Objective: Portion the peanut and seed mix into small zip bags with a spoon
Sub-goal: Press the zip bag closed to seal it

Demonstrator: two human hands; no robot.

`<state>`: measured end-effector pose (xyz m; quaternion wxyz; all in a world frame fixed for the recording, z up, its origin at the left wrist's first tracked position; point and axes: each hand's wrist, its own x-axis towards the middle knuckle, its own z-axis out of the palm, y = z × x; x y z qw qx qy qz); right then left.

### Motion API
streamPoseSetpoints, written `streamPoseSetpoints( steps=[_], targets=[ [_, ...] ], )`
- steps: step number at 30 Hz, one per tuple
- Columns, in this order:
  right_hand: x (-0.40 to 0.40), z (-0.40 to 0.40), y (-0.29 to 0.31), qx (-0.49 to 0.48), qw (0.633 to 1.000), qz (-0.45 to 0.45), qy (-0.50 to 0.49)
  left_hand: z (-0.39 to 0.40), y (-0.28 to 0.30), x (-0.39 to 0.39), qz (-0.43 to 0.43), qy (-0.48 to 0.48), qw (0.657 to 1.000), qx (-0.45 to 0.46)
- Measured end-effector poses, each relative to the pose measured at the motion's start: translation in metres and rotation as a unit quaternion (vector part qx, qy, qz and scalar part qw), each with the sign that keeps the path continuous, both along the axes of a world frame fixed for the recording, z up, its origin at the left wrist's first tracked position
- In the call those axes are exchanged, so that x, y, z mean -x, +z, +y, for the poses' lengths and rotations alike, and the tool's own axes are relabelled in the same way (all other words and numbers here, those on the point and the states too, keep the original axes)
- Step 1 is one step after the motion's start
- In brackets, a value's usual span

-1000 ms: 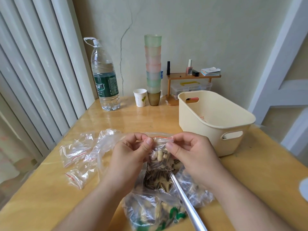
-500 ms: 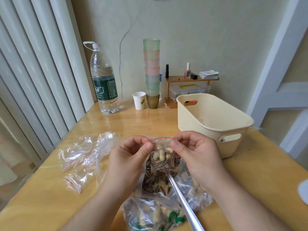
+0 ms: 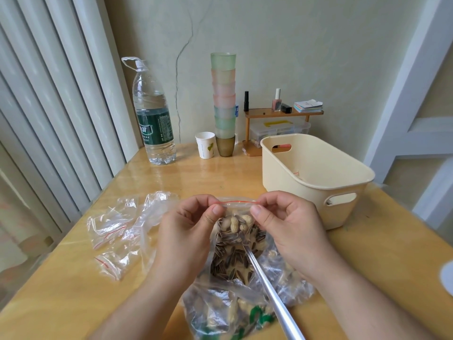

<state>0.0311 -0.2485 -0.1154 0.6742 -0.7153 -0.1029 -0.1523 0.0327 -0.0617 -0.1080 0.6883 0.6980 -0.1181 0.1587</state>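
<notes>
Both hands, left hand [image 3: 193, 224] and right hand [image 3: 286, 222], pinch the filled small bag [image 3: 236, 223] by its red strip, above the big mix bag [image 3: 235, 285] (spoon [image 3: 267, 288] inside). Nuts caught in the strip could leave it gaping and spilling onto the counter [image 3: 367, 253].

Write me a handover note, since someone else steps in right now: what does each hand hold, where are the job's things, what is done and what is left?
Left hand and right hand each pinch one end of the red zip strip of a small zip bag, filled with peanuts and seeds.
The spoon rests in the big mix bag below, unheld.
Empty zip bags lie to the left; the cream basket stands to the right.
Done: this bag is filled.
Left: finish sealing it, put it aside, fill the empty ones.
</notes>
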Motion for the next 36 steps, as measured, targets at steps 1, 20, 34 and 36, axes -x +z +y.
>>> streamPoseSetpoints(
  steps=[1, 20, 34, 36],
  targets=[
    [-0.0002, 0.0012, -0.0006, 0.003, 1.000, -0.002, 0.001, -0.0009, -0.0006, 0.0006, -0.003, 0.002, 1.000, -0.004],
    [0.0016, 0.0032, 0.0021, 0.003, 1.000, -0.012, -0.001, -0.0003, -0.0058, -0.0008, 0.041, -0.088, 0.995, 0.015],
    [0.0036, 0.0044, 0.0032, 0.016, 1.000, 0.007, 0.026, -0.0019, -0.0021, 0.0030, 0.030, -0.087, 0.996, -0.015],
    [0.0030, 0.0048, 0.0028, 0.001, 0.999, 0.015, 0.037, -0.0022, -0.0016, 0.0027, 0.026, -0.093, 0.995, -0.004]
  ],
)
